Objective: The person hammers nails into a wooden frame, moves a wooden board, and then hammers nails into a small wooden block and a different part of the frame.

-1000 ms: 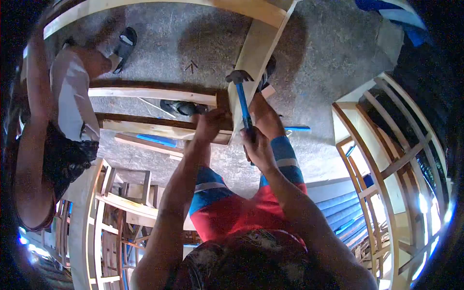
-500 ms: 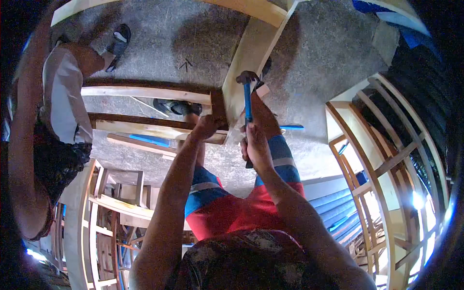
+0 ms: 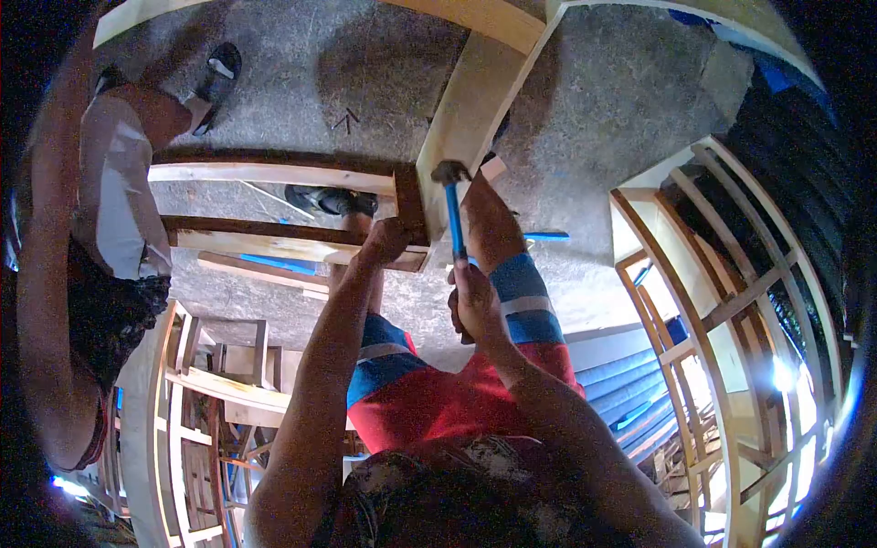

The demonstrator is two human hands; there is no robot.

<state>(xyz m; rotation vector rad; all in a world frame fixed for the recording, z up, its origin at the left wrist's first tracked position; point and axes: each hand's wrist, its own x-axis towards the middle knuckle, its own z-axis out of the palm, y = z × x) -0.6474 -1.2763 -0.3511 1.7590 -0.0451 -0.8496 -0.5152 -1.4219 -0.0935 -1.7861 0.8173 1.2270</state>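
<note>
My right hand (image 3: 476, 303) is wrapped round the handle of a blue hammer (image 3: 454, 219). The hammer's dark head is over the face of a pale wooden board (image 3: 445, 137). To its left, my left hand (image 3: 385, 241) is closed on the near rail of a wooden frame (image 3: 274, 245), close to the corner where the frame meets the board. Whatever its fingers may hold besides the rail is hidden.
At the left, another person (image 3: 123, 183) in light shorts and dark sandals is close to the frame. Slatted wooden frames (image 3: 671, 274) stand at the right, more furniture (image 3: 228, 388) at lower left. Several small dark pieces (image 3: 346, 120) lie on the floor.
The hammer and my right hand have moved slightly left, and the hammer's head is a little lower in view. My left hand keeps its place on the frame.
</note>
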